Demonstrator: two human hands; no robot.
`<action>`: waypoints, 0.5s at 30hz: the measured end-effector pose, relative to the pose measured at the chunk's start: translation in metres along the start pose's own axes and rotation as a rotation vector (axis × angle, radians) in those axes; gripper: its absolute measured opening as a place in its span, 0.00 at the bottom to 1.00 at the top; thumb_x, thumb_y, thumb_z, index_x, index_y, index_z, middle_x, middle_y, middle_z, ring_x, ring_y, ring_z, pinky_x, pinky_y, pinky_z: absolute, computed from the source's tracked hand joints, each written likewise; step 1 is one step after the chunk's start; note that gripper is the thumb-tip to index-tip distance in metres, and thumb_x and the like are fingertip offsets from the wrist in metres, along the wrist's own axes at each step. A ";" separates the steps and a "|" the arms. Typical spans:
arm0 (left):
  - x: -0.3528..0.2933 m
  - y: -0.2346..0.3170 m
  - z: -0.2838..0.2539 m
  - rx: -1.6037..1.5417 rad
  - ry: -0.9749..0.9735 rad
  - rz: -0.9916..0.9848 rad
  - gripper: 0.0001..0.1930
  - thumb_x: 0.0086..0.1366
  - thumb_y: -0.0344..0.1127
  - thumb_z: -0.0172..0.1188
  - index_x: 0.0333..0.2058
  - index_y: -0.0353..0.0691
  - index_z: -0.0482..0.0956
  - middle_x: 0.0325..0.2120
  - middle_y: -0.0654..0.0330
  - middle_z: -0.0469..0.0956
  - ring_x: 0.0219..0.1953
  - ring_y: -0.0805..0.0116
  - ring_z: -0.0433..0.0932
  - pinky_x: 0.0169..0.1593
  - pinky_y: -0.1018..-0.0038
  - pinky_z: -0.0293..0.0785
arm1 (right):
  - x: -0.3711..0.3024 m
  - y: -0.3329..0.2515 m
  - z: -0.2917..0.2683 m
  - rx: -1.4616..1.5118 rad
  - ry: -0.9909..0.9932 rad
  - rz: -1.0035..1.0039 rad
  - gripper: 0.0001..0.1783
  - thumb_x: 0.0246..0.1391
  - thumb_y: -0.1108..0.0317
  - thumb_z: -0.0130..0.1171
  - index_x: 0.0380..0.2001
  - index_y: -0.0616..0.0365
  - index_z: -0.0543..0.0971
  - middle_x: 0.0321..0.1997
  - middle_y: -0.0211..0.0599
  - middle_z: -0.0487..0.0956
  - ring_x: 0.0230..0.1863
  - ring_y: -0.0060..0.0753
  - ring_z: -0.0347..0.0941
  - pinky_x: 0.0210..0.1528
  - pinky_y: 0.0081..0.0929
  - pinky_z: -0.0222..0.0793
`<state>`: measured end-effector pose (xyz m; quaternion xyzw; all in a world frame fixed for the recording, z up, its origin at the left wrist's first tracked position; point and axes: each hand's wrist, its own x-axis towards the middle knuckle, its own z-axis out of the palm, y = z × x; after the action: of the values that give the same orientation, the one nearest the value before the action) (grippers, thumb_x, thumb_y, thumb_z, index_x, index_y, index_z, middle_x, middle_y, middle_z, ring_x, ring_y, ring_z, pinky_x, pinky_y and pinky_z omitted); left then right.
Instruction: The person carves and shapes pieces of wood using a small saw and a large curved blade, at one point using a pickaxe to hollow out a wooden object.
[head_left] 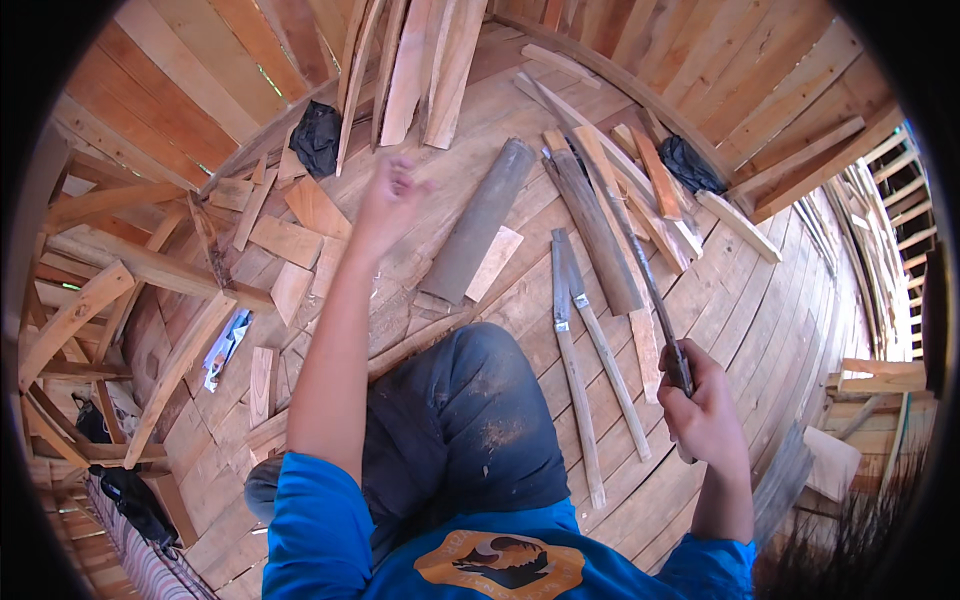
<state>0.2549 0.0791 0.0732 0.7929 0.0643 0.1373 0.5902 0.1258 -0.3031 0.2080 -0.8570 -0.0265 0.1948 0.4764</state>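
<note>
My right hand [703, 410] is wrapped round the dark handle of a long, narrow-bladed machete [640, 255]. Its blade slants up and away to the left, over the wood on the floor. My left hand [393, 195] is held out ahead, fingers loosely curled and slightly blurred; nothing shows in it. Right of that hand lies a dark, weathered wooden slab [478, 222], partly over a pale offcut [495, 262]. A second dark slab [597, 230] lies near the machete. Between my knee and right hand, two long pale-handled blades [570, 350] rest on the floorboards.
Wood offcuts [287, 240] litter the floor at left, beside a wooden frame [165, 265]. Tall planks [425, 75] lean at the back by a black bag [315, 138]. More boards [665, 205] and another black bag [688, 165] lie at the back right. My bent knee [495, 370] is close in front.
</note>
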 end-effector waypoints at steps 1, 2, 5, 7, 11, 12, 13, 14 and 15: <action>0.003 -0.025 0.020 0.112 -0.062 -0.173 0.25 0.56 0.40 0.66 0.48 0.41 0.65 0.37 0.58 0.72 0.42 0.68 0.72 0.48 0.74 0.67 | 0.013 0.002 -0.003 0.044 0.019 0.051 0.10 0.44 0.77 0.47 0.33 0.65 0.69 0.18 0.29 0.65 0.16 0.21 0.60 0.19 0.23 0.58; 0.010 -0.057 0.041 0.316 -0.041 -0.223 0.30 0.53 0.43 0.68 0.51 0.40 0.63 0.41 0.54 0.71 0.45 0.62 0.72 0.50 0.70 0.68 | 0.024 0.005 -0.006 0.091 0.043 0.096 0.10 0.44 0.77 0.47 0.33 0.64 0.69 0.18 0.29 0.65 0.15 0.20 0.61 0.18 0.21 0.58; 0.023 -0.084 0.101 0.768 -0.099 -0.421 0.46 0.46 0.51 0.71 0.58 0.37 0.58 0.53 0.44 0.67 0.54 0.47 0.71 0.54 0.61 0.69 | 0.043 0.035 -0.016 0.203 0.155 0.198 0.10 0.43 0.78 0.46 0.33 0.63 0.68 0.18 0.28 0.67 0.11 0.17 0.62 0.12 0.18 0.58; 0.035 -0.115 0.119 0.844 -0.161 -0.476 0.48 0.44 0.54 0.72 0.59 0.36 0.58 0.54 0.44 0.67 0.54 0.47 0.70 0.54 0.60 0.69 | 0.061 0.051 -0.019 0.256 0.198 0.238 0.10 0.43 0.78 0.46 0.33 0.63 0.67 0.18 0.29 0.67 0.11 0.18 0.63 0.12 0.19 0.58; 0.070 -0.154 0.127 0.759 -0.352 -0.692 0.48 0.41 0.57 0.72 0.56 0.33 0.65 0.57 0.45 0.63 0.59 0.48 0.65 0.58 0.55 0.63 | 0.102 0.090 -0.012 0.367 0.209 0.303 0.11 0.41 0.79 0.46 0.33 0.63 0.67 0.17 0.30 0.67 0.10 0.20 0.63 0.10 0.20 0.58; 0.075 -0.163 0.127 0.725 -0.380 -0.698 0.49 0.39 0.58 0.72 0.55 0.31 0.65 0.57 0.45 0.63 0.59 0.49 0.65 0.58 0.57 0.64 | 0.110 0.100 -0.007 0.392 0.216 0.324 0.11 0.40 0.79 0.46 0.33 0.63 0.67 0.17 0.30 0.67 0.10 0.20 0.63 0.10 0.20 0.58; 0.081 -0.172 0.127 0.691 -0.407 -0.704 0.50 0.38 0.59 0.73 0.55 0.30 0.66 0.57 0.44 0.63 0.59 0.49 0.66 0.58 0.59 0.65 | 0.118 0.108 -0.003 0.417 0.223 0.346 0.11 0.40 0.79 0.46 0.33 0.64 0.67 0.17 0.30 0.66 0.10 0.21 0.63 0.10 0.20 0.58; 0.084 -0.173 0.124 0.661 -0.429 -0.712 0.51 0.36 0.59 0.74 0.54 0.28 0.67 0.57 0.44 0.64 0.59 0.50 0.66 0.58 0.61 0.66 | 0.126 0.112 0.003 0.457 0.225 0.366 0.12 0.39 0.79 0.46 0.33 0.64 0.66 0.16 0.30 0.66 0.09 0.22 0.62 0.10 0.20 0.58; 0.086 -0.174 0.124 0.646 -0.444 -0.706 0.52 0.35 0.59 0.74 0.54 0.26 0.66 0.55 0.42 0.65 0.57 0.50 0.68 0.57 0.63 0.67 | 0.133 0.116 0.009 0.496 0.223 0.376 0.13 0.39 0.79 0.46 0.33 0.64 0.66 0.17 0.31 0.66 0.09 0.22 0.62 0.10 0.20 0.59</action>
<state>0.3837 0.0398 -0.1134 0.8745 0.2398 -0.2682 0.3253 0.2291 -0.3286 0.0672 -0.7208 0.2328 0.1848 0.6262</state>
